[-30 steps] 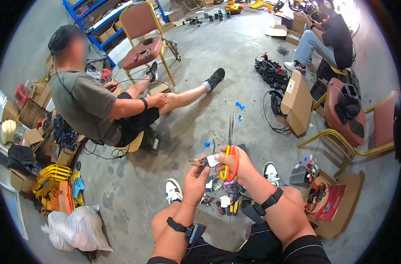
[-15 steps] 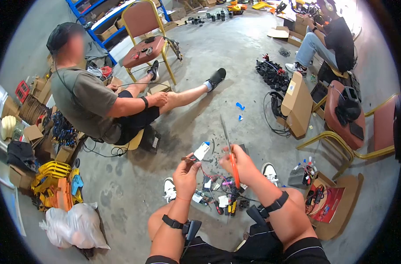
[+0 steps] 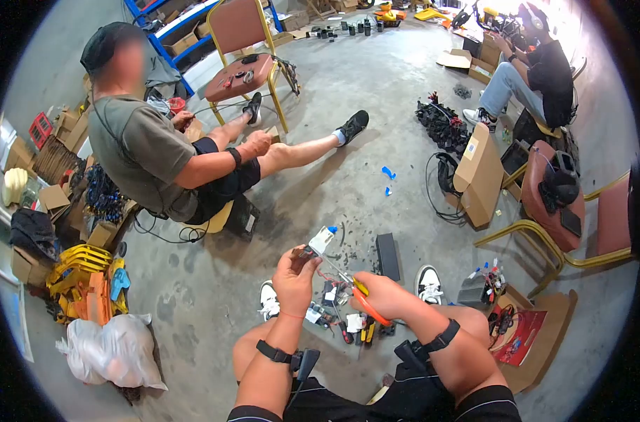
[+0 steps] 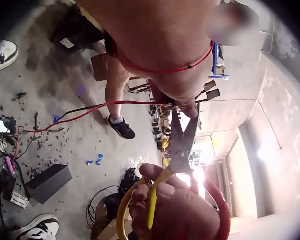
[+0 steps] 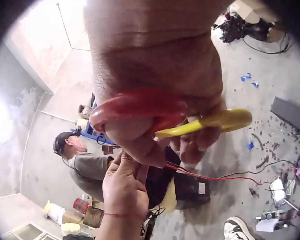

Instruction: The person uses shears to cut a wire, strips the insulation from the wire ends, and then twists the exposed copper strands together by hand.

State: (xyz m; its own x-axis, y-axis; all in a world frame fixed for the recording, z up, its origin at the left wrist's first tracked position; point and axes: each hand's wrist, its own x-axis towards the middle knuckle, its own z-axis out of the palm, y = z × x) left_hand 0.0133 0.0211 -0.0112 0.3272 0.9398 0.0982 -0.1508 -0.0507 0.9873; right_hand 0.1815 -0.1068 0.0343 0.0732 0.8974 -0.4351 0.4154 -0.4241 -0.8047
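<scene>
My left hand [image 3: 293, 280] pinches a small wired part [image 3: 322, 240] with a white face, in front of me in the head view. A red and black wire pair [image 4: 90, 107] runs from its fingertips down to the floor, and small dark tabs [image 4: 210, 90] stick out past the hand. My right hand [image 3: 384, 297] grips scissors [image 4: 180, 155] with one yellow handle and one orange-red handle. In the left wrist view the parted blades point at the left fingertips, close by the wires. The right hand hides part of the handles in the right wrist view.
Tools and electronic parts [image 3: 334, 309] lie between my shoes, near a dark box [image 3: 387, 257]. A seated person [image 3: 158, 148] is at the left, another [image 3: 524, 77] at the far right. Chairs [image 3: 555, 193], an opened carton [image 3: 534, 330] and a white bag [image 3: 116, 348] surround the floor.
The scissors have swung from pointing upward to pointing left, with their blades at the left hand's part. The right hand has come lower, and the left hand has shifted slightly left.
</scene>
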